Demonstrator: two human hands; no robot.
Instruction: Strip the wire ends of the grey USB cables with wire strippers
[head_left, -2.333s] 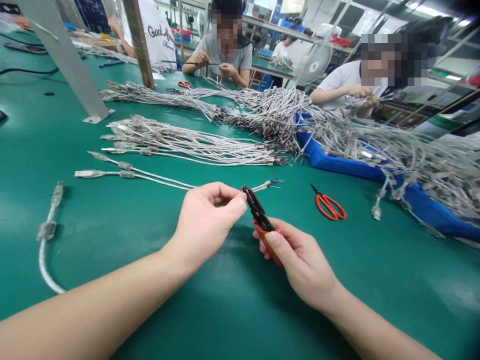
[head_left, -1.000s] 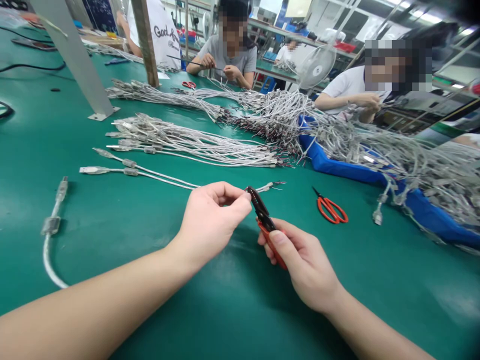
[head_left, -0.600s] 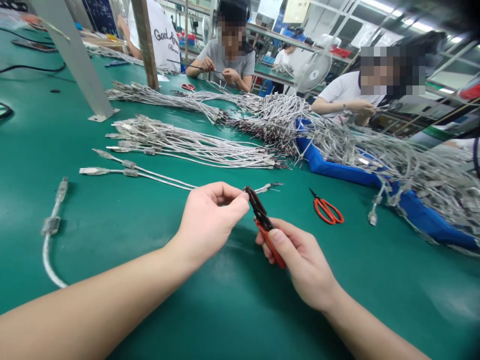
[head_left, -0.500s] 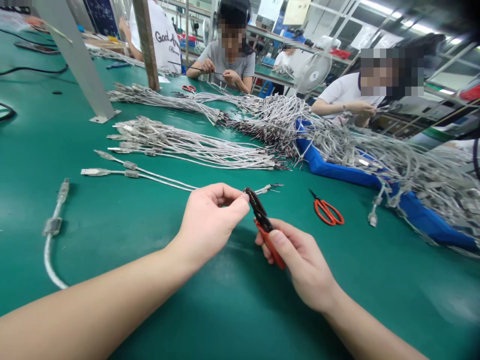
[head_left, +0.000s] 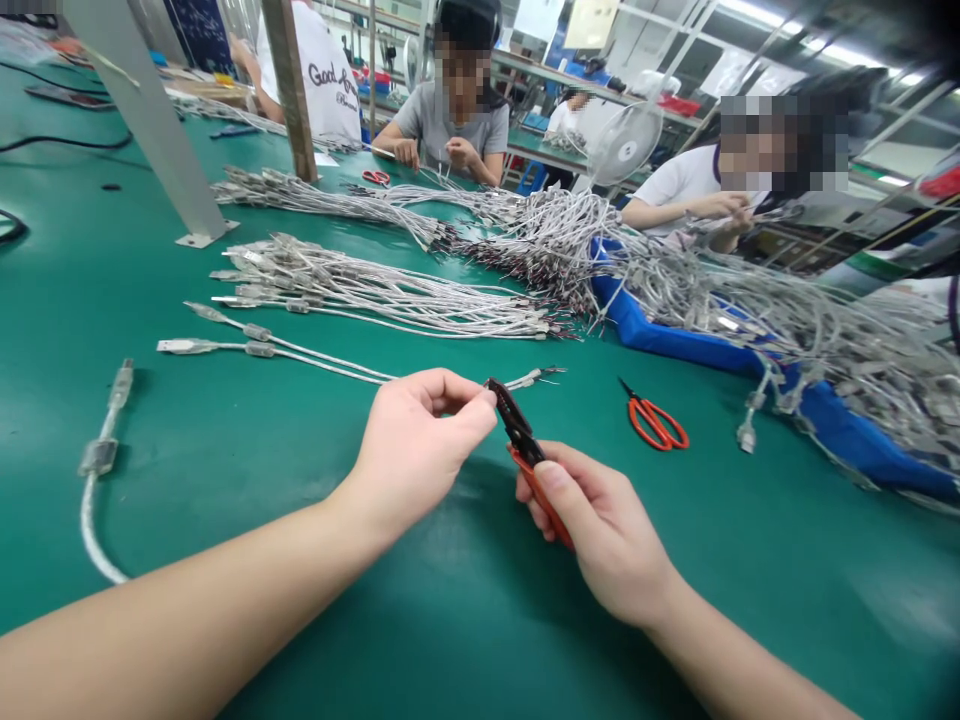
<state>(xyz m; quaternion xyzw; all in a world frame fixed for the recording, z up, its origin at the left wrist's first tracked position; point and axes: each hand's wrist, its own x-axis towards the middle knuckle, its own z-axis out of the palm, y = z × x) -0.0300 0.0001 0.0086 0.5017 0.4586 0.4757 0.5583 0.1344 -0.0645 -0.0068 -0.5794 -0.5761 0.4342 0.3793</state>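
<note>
Red-handled wire strippers [head_left: 517, 425] are gripped in the closed right hand [head_left: 600, 530], their black head just beside the pinched left hand [head_left: 420, 440]. A white USB cable [head_left: 315, 368] is held in that pinch, above the green table [head_left: 225, 620]. Orange scissors [head_left: 652, 425] are left nearby. "Good" is printed on a co-worker's white shirt [head_left: 315, 90] (the script below it cannot be read).

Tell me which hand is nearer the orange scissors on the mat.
Right. The right hand is below and left of the orange-handled scissors; the left hand is farther left, past the pliers.
</note>
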